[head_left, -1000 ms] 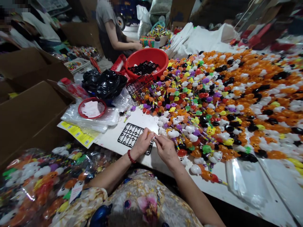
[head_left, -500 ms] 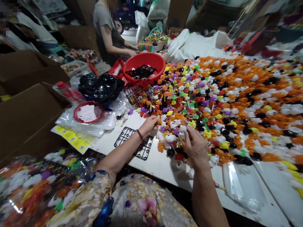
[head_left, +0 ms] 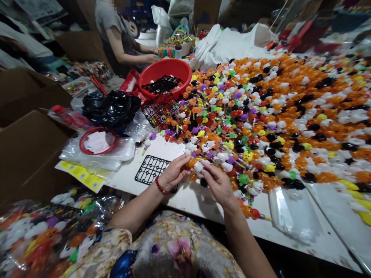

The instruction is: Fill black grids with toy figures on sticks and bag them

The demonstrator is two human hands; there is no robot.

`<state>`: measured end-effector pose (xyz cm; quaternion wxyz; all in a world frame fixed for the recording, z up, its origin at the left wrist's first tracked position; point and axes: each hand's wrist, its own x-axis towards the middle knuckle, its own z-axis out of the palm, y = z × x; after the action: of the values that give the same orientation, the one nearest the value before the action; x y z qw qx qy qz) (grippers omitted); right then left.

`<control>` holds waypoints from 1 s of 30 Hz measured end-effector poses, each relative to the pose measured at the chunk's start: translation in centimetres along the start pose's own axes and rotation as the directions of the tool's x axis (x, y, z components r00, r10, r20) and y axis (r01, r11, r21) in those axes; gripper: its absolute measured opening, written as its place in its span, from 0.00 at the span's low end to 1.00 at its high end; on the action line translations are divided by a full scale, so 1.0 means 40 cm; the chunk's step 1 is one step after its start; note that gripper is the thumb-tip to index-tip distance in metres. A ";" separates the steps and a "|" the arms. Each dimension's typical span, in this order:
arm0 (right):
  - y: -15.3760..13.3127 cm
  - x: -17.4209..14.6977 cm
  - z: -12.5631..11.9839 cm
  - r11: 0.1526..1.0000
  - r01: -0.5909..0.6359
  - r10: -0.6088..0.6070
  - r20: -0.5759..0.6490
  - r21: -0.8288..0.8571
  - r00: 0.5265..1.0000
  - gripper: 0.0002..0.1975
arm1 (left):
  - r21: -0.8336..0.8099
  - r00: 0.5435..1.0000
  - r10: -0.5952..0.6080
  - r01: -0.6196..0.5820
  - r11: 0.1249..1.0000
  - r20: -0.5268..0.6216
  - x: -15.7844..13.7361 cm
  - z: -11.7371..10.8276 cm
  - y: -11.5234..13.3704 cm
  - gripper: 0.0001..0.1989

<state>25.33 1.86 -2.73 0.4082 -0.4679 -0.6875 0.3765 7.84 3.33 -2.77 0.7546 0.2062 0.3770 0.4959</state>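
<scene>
Both my hands are close together over the near edge of the toy pile. Fingers of my left hand (head_left: 175, 172), with a red bead bracelet at the wrist, pinch a small orange plastic toy (head_left: 190, 163). Beside it a white plastic toy (head_left: 198, 166) is between the fingertips of my right hand (head_left: 218, 183); its lower part is hidden. A black plastic grid (head_left: 148, 166) lies flat on the white table (head_left: 125, 178), partly under my left forearm. Loose plastic figures in orange, white, purple, green and black (head_left: 232, 135) spread just beyond my hands.
A red basin (head_left: 185, 73) holds black grids. Near it are a black bag (head_left: 110, 110) and a small red basket (head_left: 84, 144) of paper slips. Clear bags (head_left: 294, 220) lie at right. Cardboard boxes (head_left: 31, 154) stand left. A co-worker (head_left: 116, 42) works behind.
My hands have drawn nearer to me and closer together, now holding an orange and a white toy. Several toys in front of my right hand have shifted. The view has turned slightly right.
</scene>
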 end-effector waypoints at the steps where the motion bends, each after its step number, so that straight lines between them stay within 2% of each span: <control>1: 0.000 -0.005 0.001 1.000 -0.002 0.002 0.008 0.002 1.000 0.15 | 0.013 1.000 0.013 -0.013 1.000 -0.007 -0.009 0.000 -0.001 0.16; 4: -0.010 -0.021 0.001 1.000 0.015 -0.015 0.012 -0.019 1.000 0.15 | 0.083 0.999 0.041 -0.040 0.996 -0.006 -0.032 0.002 -0.006 0.19; 7: -0.027 -0.037 -0.007 0.998 0.044 -0.043 0.025 -0.047 0.999 0.15 | 0.228 0.995 0.097 -0.102 0.968 0.033 -0.051 0.008 -0.012 0.23; 11: -0.042 -0.058 -0.016 0.998 0.035 -0.032 0.059 -0.055 0.998 0.15 | 0.416 0.973 0.202 -0.229 0.880 0.108 -0.072 0.021 -0.020 0.26; 16: -0.053 -0.082 -0.015 0.998 0.004 -0.001 0.040 -0.067 0.999 0.15 | 0.552 0.956 0.243 -0.292 0.781 0.163 -0.087 0.027 -0.032 0.28; 20: -0.066 -0.099 -0.007 0.997 0.033 -0.028 0.071 -0.063 0.997 0.10 | 0.672 0.941 0.308 -0.319 0.668 0.141 -0.099 0.029 -0.060 0.25; 24: -0.069 -0.120 0.017 0.995 0.046 -0.042 0.047 -0.088 0.998 0.10 | 0.764 0.888 0.454 -0.338 0.549 0.067 -0.114 0.036 -0.102 0.23; 27: -0.062 -0.128 0.037 0.996 0.040 -0.039 0.012 -0.079 0.999 0.11 | 0.767 0.872 0.489 -0.322 0.555 0.013 -0.118 0.038 -0.118 0.24; 30: -0.046 -0.122 0.044 0.999 0.033 -0.033 0.034 0.007 0.999 0.12 | 0.673 0.904 0.428 -0.311 0.671 -0.010 -0.117 0.036 -0.104 0.26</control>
<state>24.20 -3.52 -2.79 0.4042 -0.4486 -0.7007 0.3799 10.38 -2.58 -3.01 0.4824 0.4874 0.5385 0.4896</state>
